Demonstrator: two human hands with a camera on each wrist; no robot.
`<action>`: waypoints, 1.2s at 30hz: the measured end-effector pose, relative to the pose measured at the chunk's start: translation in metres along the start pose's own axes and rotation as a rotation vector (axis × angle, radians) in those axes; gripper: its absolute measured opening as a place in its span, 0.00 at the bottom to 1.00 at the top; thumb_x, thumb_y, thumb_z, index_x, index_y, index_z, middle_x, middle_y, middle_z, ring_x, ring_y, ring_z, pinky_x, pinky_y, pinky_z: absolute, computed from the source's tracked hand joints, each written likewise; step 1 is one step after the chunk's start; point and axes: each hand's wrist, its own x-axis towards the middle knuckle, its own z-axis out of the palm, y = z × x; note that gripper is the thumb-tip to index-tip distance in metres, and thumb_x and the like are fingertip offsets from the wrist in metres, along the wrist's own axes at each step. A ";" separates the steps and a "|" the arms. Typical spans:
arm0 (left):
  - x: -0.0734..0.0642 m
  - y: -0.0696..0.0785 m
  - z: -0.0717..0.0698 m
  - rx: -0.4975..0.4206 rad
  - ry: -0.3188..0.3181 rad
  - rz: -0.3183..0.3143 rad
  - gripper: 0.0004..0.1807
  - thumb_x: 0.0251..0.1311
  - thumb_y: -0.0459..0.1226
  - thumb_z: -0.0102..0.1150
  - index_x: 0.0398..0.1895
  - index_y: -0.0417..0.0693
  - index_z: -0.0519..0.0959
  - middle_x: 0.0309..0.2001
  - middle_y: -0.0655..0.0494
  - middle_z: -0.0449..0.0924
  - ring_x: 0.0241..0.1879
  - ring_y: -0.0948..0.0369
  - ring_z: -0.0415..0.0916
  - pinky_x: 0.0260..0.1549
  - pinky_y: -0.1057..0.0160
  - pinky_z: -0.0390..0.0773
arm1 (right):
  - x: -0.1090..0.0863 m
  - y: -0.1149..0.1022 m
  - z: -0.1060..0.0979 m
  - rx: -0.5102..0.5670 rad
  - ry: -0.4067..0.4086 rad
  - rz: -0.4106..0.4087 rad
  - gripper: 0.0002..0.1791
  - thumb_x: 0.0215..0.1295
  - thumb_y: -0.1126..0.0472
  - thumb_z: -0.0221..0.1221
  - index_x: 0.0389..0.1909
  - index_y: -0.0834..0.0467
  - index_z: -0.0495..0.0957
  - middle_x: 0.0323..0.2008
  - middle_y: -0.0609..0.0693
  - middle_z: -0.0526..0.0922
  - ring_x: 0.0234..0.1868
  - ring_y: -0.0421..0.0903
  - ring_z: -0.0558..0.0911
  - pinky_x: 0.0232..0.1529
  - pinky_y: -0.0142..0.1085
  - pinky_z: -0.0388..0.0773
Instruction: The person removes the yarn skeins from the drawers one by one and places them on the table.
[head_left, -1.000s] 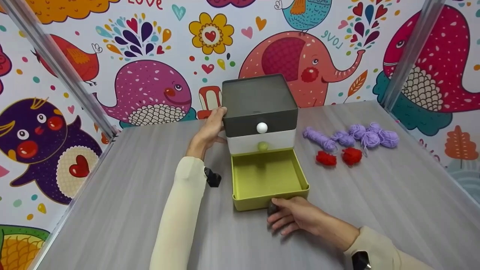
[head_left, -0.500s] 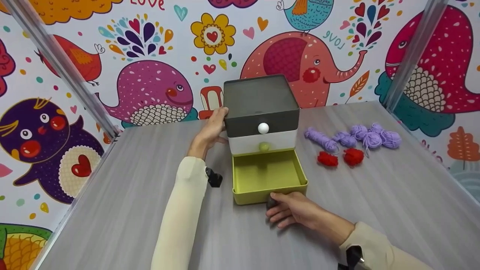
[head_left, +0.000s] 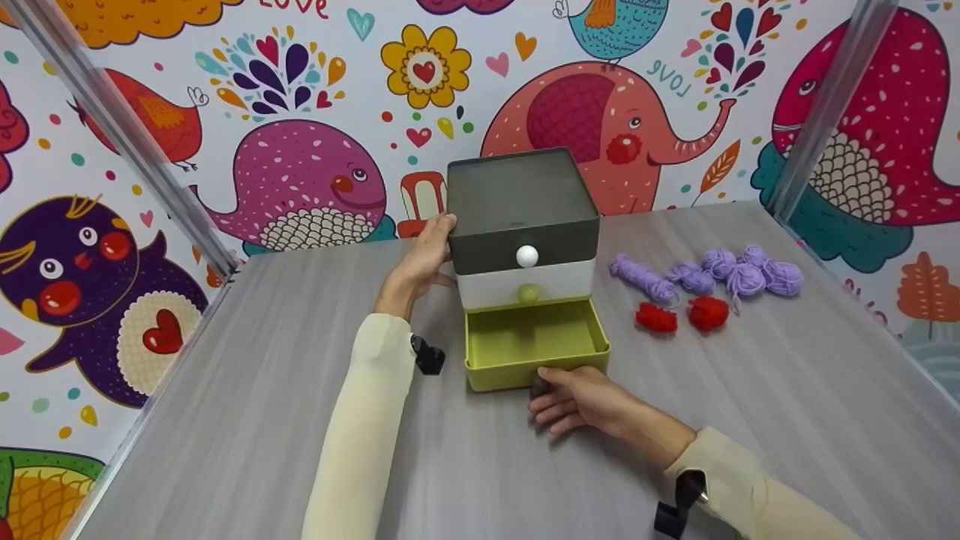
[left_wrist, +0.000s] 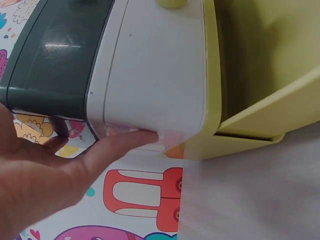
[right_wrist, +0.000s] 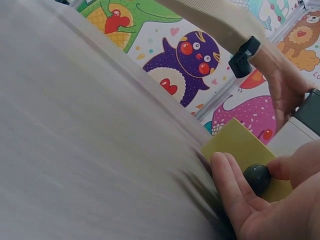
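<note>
A small drawer cabinet (head_left: 525,191) stands on the table, with a dark grey top drawer, a white middle one and a yellow-green bottom drawer (head_left: 536,337) pulled partly out, nothing inside it. My left hand (head_left: 427,251) rests against the cabinet's left side; in the left wrist view its thumb lies straight along the white drawer's side (left_wrist: 155,70). My right hand (head_left: 589,401) is at the bottom drawer's front, with the dark round knob (right_wrist: 257,179) between thumb and fingers. The other fingers stretch out below the knob.
Right of the cabinet lie several purple yarn bundles (head_left: 742,277) and two red yarn bundles (head_left: 707,313) (head_left: 656,318). Behind stands a wall printed with cartoon animals, with metal posts (head_left: 832,112) at the table's back corners.
The bottom drawer has slid partway back toward the cabinet, and my right hand has moved forward with its knob. My left hand stays at the cabinet's side.
</note>
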 end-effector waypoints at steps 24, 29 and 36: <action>-0.001 0.001 0.000 0.006 0.001 0.002 0.31 0.77 0.54 0.34 0.76 0.51 0.50 0.73 0.40 0.55 0.75 0.35 0.54 0.60 0.26 0.66 | 0.032 -0.010 -0.005 0.050 0.035 -0.007 0.25 0.75 0.50 0.53 0.53 0.71 0.72 0.30 0.51 0.89 0.32 0.43 0.88 0.34 0.35 0.86; -0.001 0.001 0.001 0.000 -0.002 -0.006 0.30 0.78 0.54 0.33 0.76 0.51 0.50 0.74 0.41 0.54 0.75 0.35 0.52 0.61 0.26 0.64 | 0.039 -0.013 -0.005 0.054 0.062 -0.015 0.24 0.75 0.50 0.53 0.53 0.70 0.72 0.30 0.50 0.88 0.31 0.43 0.87 0.33 0.35 0.85; -0.001 0.001 0.000 -0.001 0.002 -0.009 0.31 0.78 0.54 0.33 0.77 0.52 0.50 0.73 0.40 0.55 0.75 0.36 0.52 0.61 0.26 0.65 | 0.047 -0.015 -0.005 0.078 0.090 -0.011 0.23 0.76 0.50 0.51 0.51 0.69 0.73 0.29 0.50 0.88 0.30 0.43 0.87 0.34 0.35 0.85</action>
